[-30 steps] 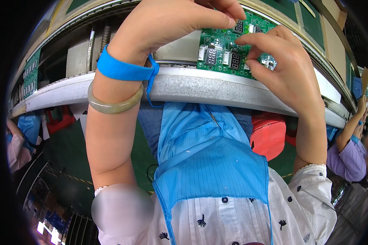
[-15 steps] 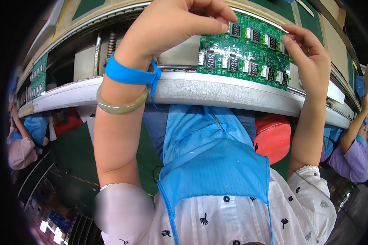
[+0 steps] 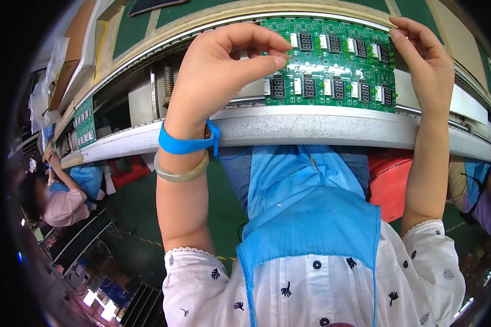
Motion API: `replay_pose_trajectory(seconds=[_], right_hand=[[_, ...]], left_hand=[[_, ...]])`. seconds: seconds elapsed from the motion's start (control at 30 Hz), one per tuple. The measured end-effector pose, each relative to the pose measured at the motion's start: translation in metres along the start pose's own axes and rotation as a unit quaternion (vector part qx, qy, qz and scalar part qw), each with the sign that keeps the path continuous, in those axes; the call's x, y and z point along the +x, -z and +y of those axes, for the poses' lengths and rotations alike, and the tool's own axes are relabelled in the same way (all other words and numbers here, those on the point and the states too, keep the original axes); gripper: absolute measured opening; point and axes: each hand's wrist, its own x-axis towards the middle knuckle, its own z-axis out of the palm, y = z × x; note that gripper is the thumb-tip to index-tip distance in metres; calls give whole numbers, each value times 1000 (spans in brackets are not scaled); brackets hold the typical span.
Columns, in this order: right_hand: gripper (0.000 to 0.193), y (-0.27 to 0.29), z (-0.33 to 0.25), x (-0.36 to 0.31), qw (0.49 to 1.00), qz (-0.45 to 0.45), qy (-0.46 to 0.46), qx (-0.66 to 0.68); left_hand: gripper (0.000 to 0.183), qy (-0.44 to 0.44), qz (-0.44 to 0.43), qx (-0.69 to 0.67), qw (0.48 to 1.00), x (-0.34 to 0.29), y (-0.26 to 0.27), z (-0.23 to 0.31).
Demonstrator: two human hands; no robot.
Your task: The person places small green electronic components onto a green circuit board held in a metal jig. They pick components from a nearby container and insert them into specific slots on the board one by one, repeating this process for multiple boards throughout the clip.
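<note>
The green circuit board (image 3: 333, 66), bearing two rows of dark digit displays, lies across the conveyor just behind the silver rail (image 3: 311, 126), between the two hands. The left hand (image 3: 215, 68) curls at the board's left side, thumb and forefinger close together; the right hand (image 3: 428, 65), loosely bent, is by its upper right corner. Whether either pinches anything I cannot tell.
</note>
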Motion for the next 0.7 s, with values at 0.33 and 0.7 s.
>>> replay_pose_trajectory(seconds=[0.33,0.7], right_hand=[[16,-16,-35,-9,999,35,-15,3],[17,-23,-37,-13,998,55,39,-11]], left_hand=[[17,-36,26,72,996,-12,-19,4],[20,-69,27,132,988,-13,-26,8]])
